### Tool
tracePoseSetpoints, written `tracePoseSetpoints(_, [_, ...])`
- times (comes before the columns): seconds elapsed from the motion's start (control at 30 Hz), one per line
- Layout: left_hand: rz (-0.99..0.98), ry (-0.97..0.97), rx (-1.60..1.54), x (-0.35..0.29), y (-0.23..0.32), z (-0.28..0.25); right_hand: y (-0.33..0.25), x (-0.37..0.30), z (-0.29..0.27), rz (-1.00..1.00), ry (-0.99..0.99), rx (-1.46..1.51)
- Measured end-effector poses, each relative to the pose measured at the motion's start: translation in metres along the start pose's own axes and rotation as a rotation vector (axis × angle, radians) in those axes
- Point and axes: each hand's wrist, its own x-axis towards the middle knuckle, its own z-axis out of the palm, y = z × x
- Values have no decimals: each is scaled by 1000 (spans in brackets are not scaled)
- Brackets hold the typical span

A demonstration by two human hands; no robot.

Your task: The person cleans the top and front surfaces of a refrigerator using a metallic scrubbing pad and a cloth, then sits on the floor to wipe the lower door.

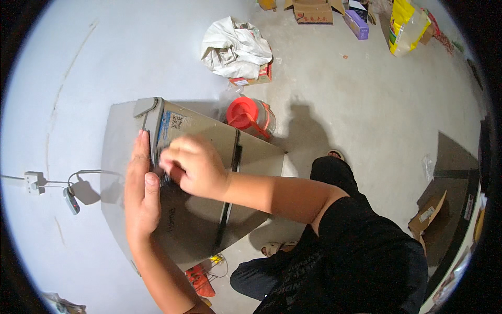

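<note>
A beige-grey refrigerator (259, 159) stands in front of me, with dark seams between its doors. My left hand (142, 191) lies along its upper front edge, fingers stretched out straight and thumb raised. Close beside it, my right hand (194, 165) is curled closed over the upper door and smeared by motion. Something dark and blurred shows by its fingertips, too unclear to name. A blue-edged label with a square code (177, 121) sits on the door near the hinge cover (148, 106).
Beside the refrigerator stands a clear container with a red lid (242, 112). Beyond it, a white sack (236, 47) rests on a box. A power strip (70, 200) hangs by the wall socket (34, 183). At right is an opened carton (429, 214); a yellow bag (408, 26) stands far right.
</note>
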Motion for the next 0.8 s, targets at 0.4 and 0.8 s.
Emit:
tracePoseSetpoints(0.4, [7,17,-44,0,-1,2,10,8,-7,-115,-12,-55])
tracePoseSetpoints(0.8, [4,15,-41,1,-3,2,1,-8,-5,-155,-141,-52])
